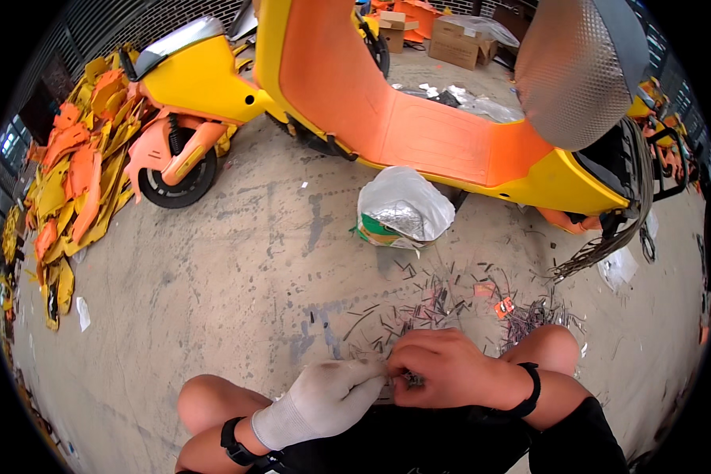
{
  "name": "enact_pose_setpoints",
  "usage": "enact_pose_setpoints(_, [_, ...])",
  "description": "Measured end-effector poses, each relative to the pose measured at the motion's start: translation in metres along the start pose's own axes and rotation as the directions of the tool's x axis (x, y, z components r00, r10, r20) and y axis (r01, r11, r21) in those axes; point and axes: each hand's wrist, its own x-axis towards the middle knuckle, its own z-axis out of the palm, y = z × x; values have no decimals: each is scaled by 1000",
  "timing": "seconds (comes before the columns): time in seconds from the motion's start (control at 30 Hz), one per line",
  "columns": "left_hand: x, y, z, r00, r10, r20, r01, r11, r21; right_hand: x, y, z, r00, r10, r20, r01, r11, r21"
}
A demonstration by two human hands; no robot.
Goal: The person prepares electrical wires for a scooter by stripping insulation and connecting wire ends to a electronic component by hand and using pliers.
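My left hand (328, 395), in a pale work glove, is closed in a pinch low in the middle of the view. Close against its fingertips, my bare right hand (442, 366) is closed too, its fingers curled. What they pinch between them is too small and hidden to make out. Beyond the hands, short dark cut pieces (430, 304) of what looks like wire or sleeving are scattered on the floor. They heap up in a tangled pile (533, 318) by my right knee. A small orange-red packet (503, 307) lies at the edge of that pile.
A yellow and orange scooter (442, 138) stands across the far side. Before it sits a bucket (371, 231) lined with a white plastic bag. A bundle of dark wires (608, 251) hangs at the scooter's right end. Body panels (79, 178) are heaped far left; cardboard boxes (454, 43) stand behind.
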Motion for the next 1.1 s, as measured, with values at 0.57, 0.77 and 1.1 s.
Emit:
enact_pose_setpoints(0.57, [2, -24, -12, 969, -63, -237, 80, 995, 62, -7, 20, -47, 944, 318, -84, -325, 940, -102])
enact_pose_setpoints(0.77, [9, -17, -7, 972, -92, -216, 108, 992, 63, 9, 12, -36, 975, 87, -203, -150, 936, -317])
enact_pose_setpoints(1.1, [16, -9, -4, 982, -185, 43, 189, 977, -96, 1, 18, -16, 982, -151, 115, 179, 937, -299])
